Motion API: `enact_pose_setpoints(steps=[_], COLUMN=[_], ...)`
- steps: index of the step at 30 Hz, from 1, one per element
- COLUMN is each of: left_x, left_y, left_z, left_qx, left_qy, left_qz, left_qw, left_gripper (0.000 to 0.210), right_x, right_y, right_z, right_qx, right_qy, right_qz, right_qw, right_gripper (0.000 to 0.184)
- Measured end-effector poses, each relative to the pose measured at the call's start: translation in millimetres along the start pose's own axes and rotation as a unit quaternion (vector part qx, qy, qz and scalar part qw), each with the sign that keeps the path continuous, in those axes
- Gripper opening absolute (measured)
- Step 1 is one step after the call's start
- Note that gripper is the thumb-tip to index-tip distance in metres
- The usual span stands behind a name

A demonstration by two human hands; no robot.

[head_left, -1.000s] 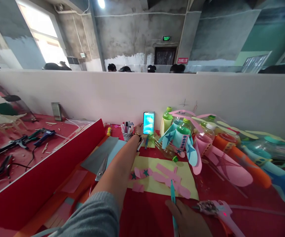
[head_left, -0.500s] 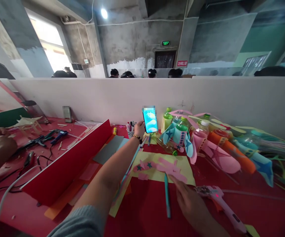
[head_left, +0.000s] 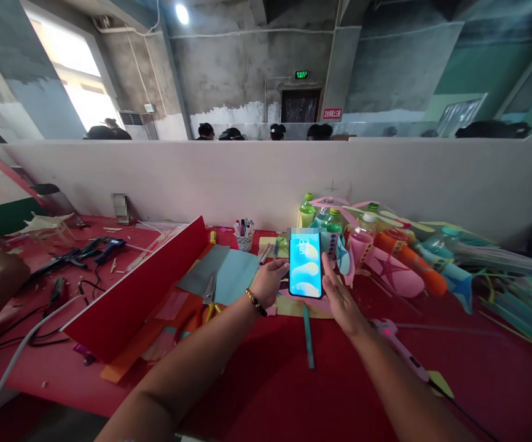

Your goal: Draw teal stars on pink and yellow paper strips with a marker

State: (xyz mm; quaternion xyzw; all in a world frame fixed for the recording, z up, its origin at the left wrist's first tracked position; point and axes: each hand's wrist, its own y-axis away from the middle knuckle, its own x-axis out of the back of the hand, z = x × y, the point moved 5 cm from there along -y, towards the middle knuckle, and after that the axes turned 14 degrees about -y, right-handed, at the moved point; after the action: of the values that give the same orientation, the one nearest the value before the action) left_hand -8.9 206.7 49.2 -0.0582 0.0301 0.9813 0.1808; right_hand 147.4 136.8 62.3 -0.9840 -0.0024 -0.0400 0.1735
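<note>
Currently, two bare hands meet at one phone point(head_left: 306, 267), its lit screen facing the wearer, raised over the middle of the red table point(head_left: 266, 374). The left hand point(head_left: 269, 283) pinches the phone's left edge, its fingers bent in close. The right hand point(head_left: 342, 301) stands along the opposite edge with its fingers stretched fairly straight; whether they also grip, I cannot tell. One beaded bracelet point(head_left: 255, 302) circles the left wrist.

Below the phone lies one teal pen-like tool point(head_left: 309, 337), untouched, its upper end near a yellow sheet partly hidden by the phone. One pink glue gun point(head_left: 402, 350) with a single small red light rests just beyond the right forearm. Farther right and back, I count at least seven bottles point(head_left: 362, 239), crowded together; several wear colored paper, and overlap prevents a firm total. On the left are one patterned cup point(head_left: 244, 240) holding several pens, one small yellow tube point(head_left: 213, 237) and one large blue sheet point(head_left: 229, 270). Scissors point(head_left: 209, 293) lie across that sheet's near edge, with red and yellow handles nearby; whether these make one pair or two is unclear. One red divider point(head_left: 141, 301) separates this area from a co-worker's hand point(head_left: 1, 270) at the far left.
</note>
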Motion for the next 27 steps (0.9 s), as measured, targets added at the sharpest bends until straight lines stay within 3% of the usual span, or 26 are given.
enact_pose_setpoints(steps=[7, 17, 21, 27], left_x=[-5.3, -2.0, 20.3, 69.8], left_y=[6.5, 2.7, -27.3, -108.1], left_z=[-18.0, -20.2, -10.7, 13.8], left_qx=[0.018, 0.023, 0.005, -0.027], left_qy=[0.011, 0.008, -0.010, -0.047], left_qz=[-0.017, 0.000, 0.059, 0.170], left_qw=[1.000, 1.000, 0.998, 0.984], left_gripper=[0.037, 0.033, 0.028, 0.028], right_x=[2.7, 7.3, 9.8, 4.7], right_y=[11.1, 16.5, 19.4, 22.4], right_z=[11.7, 25.3, 30.0, 30.8], right_qx=[-0.012, -0.011, -0.021, -0.039], right_qy=[-0.030, -0.059, -0.044, -0.036], right_qz=[0.009, 0.026, 0.062, 0.069], right_qw=[0.999, 0.998, 0.997, 0.996], right_gripper=[0.065, 0.064, 0.068, 0.066])
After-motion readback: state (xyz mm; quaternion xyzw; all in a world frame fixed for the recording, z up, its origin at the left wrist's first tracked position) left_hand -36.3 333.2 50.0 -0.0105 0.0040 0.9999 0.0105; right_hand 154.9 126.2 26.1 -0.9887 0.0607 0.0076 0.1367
